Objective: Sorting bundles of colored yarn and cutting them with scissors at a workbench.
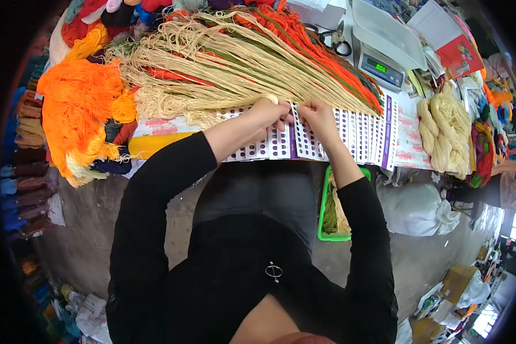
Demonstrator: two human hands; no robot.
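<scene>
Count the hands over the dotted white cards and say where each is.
2: the left hand is at the lower edge of the cream yarn, the right hand just right of it, over the dotted white cards; no others show there.

Clock read from table's middle, 12 at far side.
- Table (404, 108): white top, part-covered by printed sheet (410, 136).
- 9: orange yarn (80, 103), heaped.
- 10 to 12: cream strands (209, 75), long, spread.
- 1: red strands (281, 26).
- 2: scissors (336, 38).
- 3: scale (379, 72); skeins (441, 132), cream.
- 5: punched cards (343, 135), overlapping.
- Floor (86, 246), grey: basket (321, 226), green, at 5; sack (413, 209), white, at 4.
</scene>
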